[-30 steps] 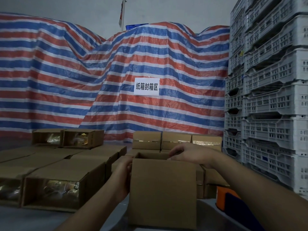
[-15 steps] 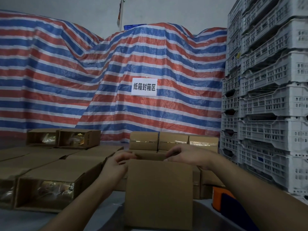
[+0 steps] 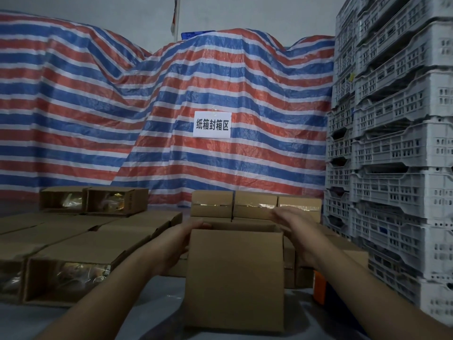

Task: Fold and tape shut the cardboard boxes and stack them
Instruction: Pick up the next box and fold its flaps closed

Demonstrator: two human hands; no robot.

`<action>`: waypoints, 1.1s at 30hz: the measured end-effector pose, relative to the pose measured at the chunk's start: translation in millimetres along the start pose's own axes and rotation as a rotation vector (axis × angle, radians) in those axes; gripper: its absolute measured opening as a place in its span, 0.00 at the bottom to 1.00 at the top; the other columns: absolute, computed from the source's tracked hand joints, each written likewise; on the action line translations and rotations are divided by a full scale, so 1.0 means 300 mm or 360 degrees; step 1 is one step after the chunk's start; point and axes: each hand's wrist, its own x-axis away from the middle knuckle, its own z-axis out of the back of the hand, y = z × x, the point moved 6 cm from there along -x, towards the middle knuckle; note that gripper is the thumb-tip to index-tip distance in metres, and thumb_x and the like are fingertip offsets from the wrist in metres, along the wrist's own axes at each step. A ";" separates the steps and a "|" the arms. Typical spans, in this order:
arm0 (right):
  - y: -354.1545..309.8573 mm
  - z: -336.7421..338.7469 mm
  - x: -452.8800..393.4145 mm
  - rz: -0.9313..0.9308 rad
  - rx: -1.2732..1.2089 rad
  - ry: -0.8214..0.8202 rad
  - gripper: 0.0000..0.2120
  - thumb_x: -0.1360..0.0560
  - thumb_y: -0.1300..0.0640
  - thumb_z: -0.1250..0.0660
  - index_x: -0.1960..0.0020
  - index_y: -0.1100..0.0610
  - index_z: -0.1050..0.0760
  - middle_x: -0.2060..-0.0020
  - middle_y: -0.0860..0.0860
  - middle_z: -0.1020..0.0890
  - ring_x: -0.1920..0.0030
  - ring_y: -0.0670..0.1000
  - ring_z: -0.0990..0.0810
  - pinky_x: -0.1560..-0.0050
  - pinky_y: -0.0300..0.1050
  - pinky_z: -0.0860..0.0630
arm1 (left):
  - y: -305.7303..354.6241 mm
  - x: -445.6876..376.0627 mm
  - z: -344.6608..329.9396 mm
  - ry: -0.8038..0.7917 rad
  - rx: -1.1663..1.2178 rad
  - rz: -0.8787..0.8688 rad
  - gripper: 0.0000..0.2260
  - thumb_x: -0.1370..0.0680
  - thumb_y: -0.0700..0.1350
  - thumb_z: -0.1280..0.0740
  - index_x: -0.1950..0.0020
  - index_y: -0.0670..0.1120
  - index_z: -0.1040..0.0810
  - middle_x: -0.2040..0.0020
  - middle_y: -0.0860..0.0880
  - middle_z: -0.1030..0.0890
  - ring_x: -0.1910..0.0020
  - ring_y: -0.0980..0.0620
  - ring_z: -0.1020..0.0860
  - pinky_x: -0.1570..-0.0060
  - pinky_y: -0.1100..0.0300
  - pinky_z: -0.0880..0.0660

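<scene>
Right hand lifted off box, fingers loose, holding nothing | your left hand grips its top-left corner | box at worktop's near edge, untaped | taped boxes stacked behind

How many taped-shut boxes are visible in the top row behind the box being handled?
3: left taped box, middle taped box, and right taped box, side by side before the tarp. The right hand partly covers them; lower rows are hidden.

Left hand fingers curled, gripping; right hand open, fingers extended; both forearms outstretched.
</scene>
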 end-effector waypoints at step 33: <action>0.177 -0.045 0.139 -0.0091 0.0016 0.0000 0.17 0.22 0.45 0.36 0.64 0.53 0.18 0.69 0.42 0.16 0.66 0.41 0.17 0.61 0.44 0.29 | -0.075 0.045 -0.024 0.0266 0.0093 -0.0276 0.15 0.24 0.56 0.35 0.38 0.61 0.22 0.42 0.53 0.20 0.44 0.51 0.20 0.48 0.53 0.22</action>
